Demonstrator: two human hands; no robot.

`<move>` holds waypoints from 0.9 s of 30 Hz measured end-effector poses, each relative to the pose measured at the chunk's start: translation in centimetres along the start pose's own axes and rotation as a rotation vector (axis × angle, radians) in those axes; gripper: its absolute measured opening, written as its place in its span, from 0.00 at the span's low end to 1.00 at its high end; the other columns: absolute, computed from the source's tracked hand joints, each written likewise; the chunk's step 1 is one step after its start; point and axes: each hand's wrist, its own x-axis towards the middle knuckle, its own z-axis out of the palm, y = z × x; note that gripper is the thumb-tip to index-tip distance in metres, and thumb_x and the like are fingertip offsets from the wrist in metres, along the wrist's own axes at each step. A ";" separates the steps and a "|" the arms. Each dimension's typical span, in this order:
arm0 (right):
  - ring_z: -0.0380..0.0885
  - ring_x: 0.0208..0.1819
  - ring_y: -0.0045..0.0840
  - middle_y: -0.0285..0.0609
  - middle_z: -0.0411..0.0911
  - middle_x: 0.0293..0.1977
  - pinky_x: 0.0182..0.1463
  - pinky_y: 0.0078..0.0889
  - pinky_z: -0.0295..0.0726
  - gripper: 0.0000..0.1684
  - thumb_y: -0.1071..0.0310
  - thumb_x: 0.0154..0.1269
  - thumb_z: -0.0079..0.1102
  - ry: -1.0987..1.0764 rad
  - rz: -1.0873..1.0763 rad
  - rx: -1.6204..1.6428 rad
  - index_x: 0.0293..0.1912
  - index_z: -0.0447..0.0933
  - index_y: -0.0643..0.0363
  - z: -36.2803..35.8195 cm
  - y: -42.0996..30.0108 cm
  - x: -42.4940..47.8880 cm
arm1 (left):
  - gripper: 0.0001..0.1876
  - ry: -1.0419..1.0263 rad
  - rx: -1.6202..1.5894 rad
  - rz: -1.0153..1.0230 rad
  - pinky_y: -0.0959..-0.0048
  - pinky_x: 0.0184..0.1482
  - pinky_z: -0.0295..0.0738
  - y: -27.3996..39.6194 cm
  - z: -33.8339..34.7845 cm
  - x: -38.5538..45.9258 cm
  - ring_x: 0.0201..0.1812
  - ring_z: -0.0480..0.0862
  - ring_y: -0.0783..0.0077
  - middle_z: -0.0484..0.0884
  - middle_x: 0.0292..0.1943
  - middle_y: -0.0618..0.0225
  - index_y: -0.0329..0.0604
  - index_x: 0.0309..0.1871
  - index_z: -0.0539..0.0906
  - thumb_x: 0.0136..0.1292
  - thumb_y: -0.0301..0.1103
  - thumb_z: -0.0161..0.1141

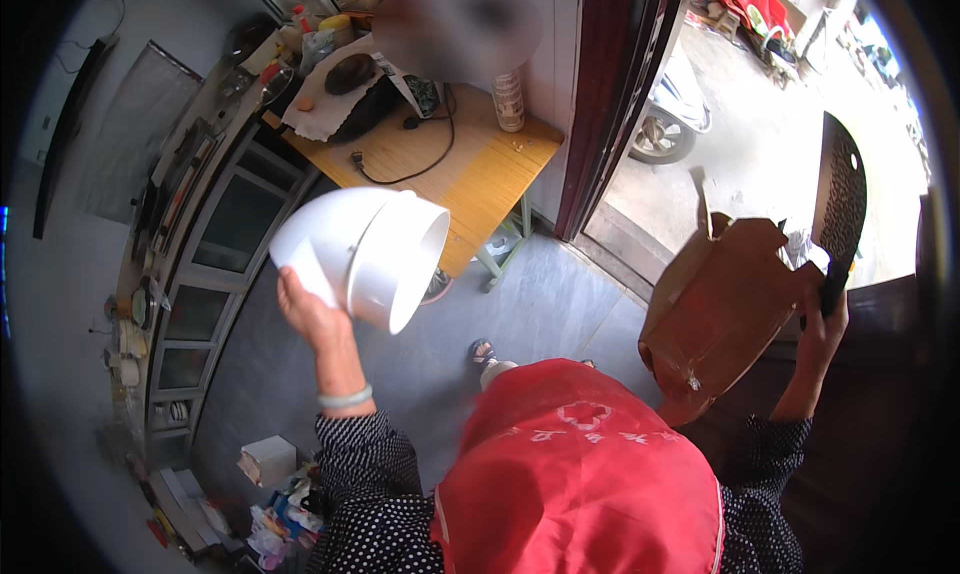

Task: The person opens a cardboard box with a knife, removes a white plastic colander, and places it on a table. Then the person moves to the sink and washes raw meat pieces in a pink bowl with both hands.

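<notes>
My left hand holds a large white plastic pipe elbow from beneath. The elbow's wide round mouth faces right, and a collar rings its middle. Out to the right, my right hand grips the black handle of a cleaver. Its dark, textured blade points up and has a hole near the back edge. The same hand also pinches the edge of a torn brown cardboard box, which hangs at a tilt with ragged flaps. My right fingers are partly hidden behind the box and handle.
Ahead stands a wooden table with a power cord, a patterned can and a dark round object on a white sheet. Glass-fronted cabinets line the left. A doorway opens at right, with a scooter outside. Bags lie lower left.
</notes>
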 end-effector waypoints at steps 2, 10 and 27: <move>0.67 0.27 0.09 0.30 0.72 0.31 0.30 0.14 0.67 0.17 0.78 0.65 0.57 0.000 0.021 0.027 0.53 0.72 0.64 -1.4 1.0 0.0 | 0.21 -0.070 0.044 0.091 0.61 0.52 0.77 -2.3 2.8 -0.5 0.51 0.79 0.56 0.77 0.52 0.50 0.30 0.58 0.70 0.74 0.41 0.48; 0.70 0.31 0.11 0.32 0.74 0.37 0.33 0.15 0.70 0.14 0.79 0.67 0.53 0.063 0.085 0.114 0.52 0.74 0.63 -4.9 3.7 0.1 | 0.15 -0.119 0.740 0.625 0.60 0.39 0.74 -7.8 12.4 1.7 0.35 0.80 0.52 0.80 0.34 0.48 0.31 0.39 0.74 0.74 0.37 0.46; 0.63 0.26 0.10 0.27 0.68 0.25 0.32 0.17 0.66 0.08 0.77 0.67 0.56 0.265 0.089 0.184 0.45 0.75 0.61 -2.9 2.4 0.3 | 0.08 -0.469 0.786 0.767 0.55 0.39 0.71 -16.4 16.3 -4.4 0.37 0.77 0.45 0.77 0.35 0.49 0.33 0.38 0.72 0.69 0.31 0.51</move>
